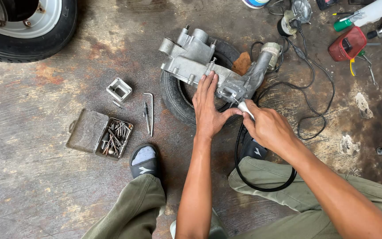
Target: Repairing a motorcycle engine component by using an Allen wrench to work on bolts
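Engine casing [191, 59] is pressed under flat left fingers [207, 90]; right fingers [254, 113] grip perhaps a rotary tool [246, 109]; bits fill the tin [113, 137].

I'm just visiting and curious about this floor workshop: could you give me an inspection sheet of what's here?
Surface: stained, worn concrete floor.
Job's things: grey cast-metal engine casing lying on a small black tyre; slim silver hand tool at its port.
Clutter: open metal tin of bits, L-shaped hex key, square metal block, red tool tray.
Grippers: left hand flat on the casing; right hand gripping the tool.
Cables: black cable looped over the floor; black flexible hose across the lap.
Surroundings: large wheel with silver rim top left.
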